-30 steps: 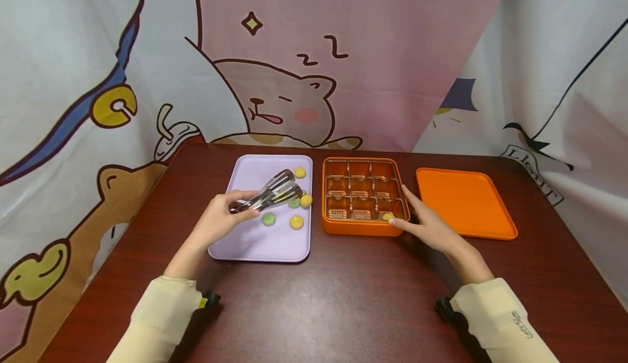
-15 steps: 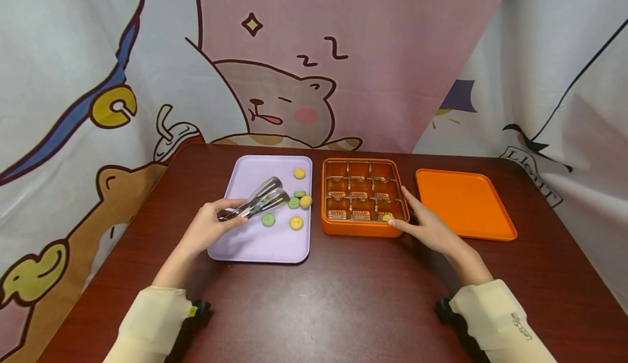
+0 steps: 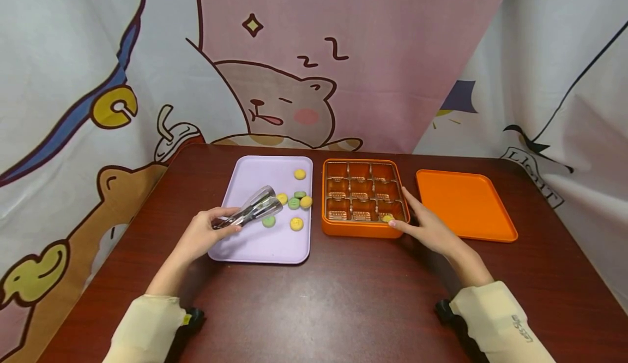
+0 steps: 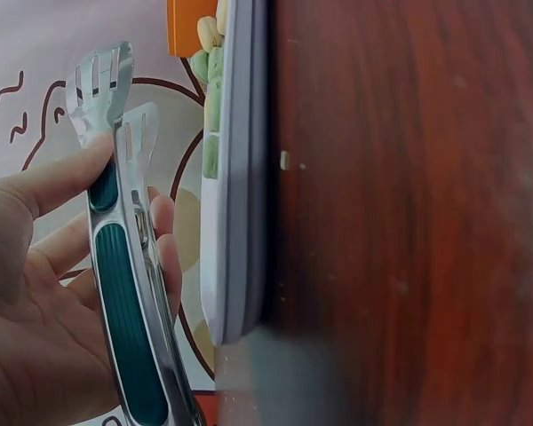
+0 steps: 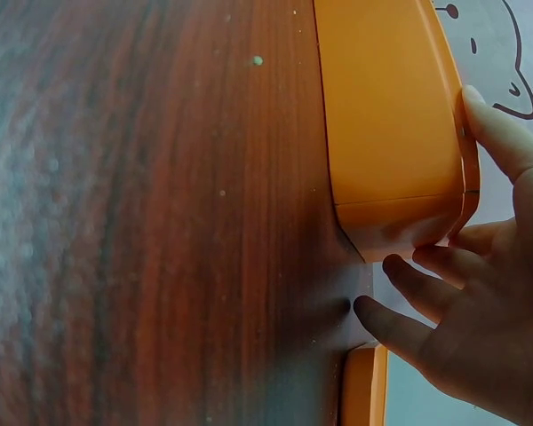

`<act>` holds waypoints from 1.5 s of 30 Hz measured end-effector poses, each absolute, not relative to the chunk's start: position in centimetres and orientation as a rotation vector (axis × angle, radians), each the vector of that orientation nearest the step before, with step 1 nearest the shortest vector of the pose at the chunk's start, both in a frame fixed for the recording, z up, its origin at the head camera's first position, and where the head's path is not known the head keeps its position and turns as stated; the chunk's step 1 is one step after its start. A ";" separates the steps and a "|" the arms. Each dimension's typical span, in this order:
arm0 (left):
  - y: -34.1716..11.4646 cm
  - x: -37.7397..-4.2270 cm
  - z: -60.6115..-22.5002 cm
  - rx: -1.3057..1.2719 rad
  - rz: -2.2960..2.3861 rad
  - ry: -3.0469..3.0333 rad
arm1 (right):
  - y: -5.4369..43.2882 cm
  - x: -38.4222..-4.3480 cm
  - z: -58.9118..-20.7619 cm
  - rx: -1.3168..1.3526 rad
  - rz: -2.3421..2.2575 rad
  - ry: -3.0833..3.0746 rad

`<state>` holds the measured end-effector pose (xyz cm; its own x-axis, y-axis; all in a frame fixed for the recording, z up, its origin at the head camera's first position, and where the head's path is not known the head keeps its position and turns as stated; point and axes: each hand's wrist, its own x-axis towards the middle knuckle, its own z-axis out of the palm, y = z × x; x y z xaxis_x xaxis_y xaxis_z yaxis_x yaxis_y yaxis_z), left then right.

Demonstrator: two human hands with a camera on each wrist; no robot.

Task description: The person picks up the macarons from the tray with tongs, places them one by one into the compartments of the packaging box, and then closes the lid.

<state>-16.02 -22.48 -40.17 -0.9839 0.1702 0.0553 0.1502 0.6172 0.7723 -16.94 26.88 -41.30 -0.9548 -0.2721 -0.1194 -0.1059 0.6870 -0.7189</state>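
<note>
My left hand (image 3: 203, 232) holds metal serving tongs (image 4: 129, 319) with slotted ends and green grip inlays. Their ends stand apart over the lilac tray (image 3: 260, 248), and no piece shows between them. Small round cookie-like pieces lie on the tray's right half, among them a yellow piece (image 3: 296, 223) and a green piece (image 3: 268, 221) partly behind the tongs. At the orange box (image 3: 363, 229), my right hand (image 3: 429, 227) rests at the near right corner, thumb on the rim, fingers loosely extended along the side. A yellow piece (image 3: 387, 218) sits in that corner's compartment.
An orange lid (image 3: 466, 205) lies flat to the right of the box. The box holds a clear divided insert (image 3: 360, 188). A printed curtain (image 3: 378, 52) hangs behind the dark wooden table (image 3: 314, 308).
My left hand has drawn the tongs left and toward me, and a yellow piece now shows beside their ends. My right hand has stayed at the box corner.
</note>
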 end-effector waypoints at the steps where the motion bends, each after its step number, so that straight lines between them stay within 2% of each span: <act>1: -22.6 -16.0 -40.2 0.274 1.333 2.805 | 26.9 -16.9 -41.3 -0.306 -1.122 2.683; 23: -23.5 -15.5 -41.4 0.277 1.251 2.821 | 26.8 -16.9 -41.5 -0.310 -1.119 2.682; 45: -22.4 -16.0 -41.4 0.252 0.994 2.903 | 27.0 -17.0 -41.6 -0.321 -1.137 2.670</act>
<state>-16.03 -22.36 -41.43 -0.9846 0.1745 -0.0065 0.1340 0.7785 0.6132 -17.02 26.95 -41.57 -0.9515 -0.2844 -0.1173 -0.1125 0.6767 -0.7276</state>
